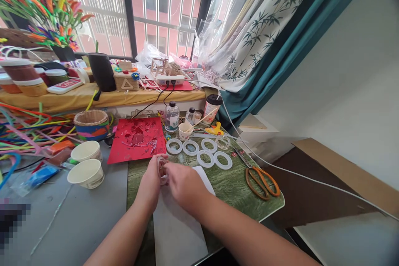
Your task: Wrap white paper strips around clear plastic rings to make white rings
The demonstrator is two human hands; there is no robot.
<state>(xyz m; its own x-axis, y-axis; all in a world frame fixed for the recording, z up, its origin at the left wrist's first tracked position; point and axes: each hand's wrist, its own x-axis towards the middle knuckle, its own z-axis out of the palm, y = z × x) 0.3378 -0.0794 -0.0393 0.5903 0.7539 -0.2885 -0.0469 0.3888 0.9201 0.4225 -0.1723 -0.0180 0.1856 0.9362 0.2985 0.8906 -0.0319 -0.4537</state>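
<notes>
Above a white sheet on the green table mat, my two hands meet around a clear ring, which is tilted upright. My left hand is closed on the ring's left side. The fingers of my right hand are bent in at its right side and partly hidden behind the hand. Several translucent white rings, one of them a ring nearest the scissors, lie flat beyond my right hand. A red sheet with glossy dark red patches lies beyond my left hand.
Orange-handled scissors lie at the right, near the table edge. Two paper bowls stand at the left. Farther back are a small cup with a stick, a clear bottle, a yellow glue gun and a lidded cup. A white cable crosses the right side.
</notes>
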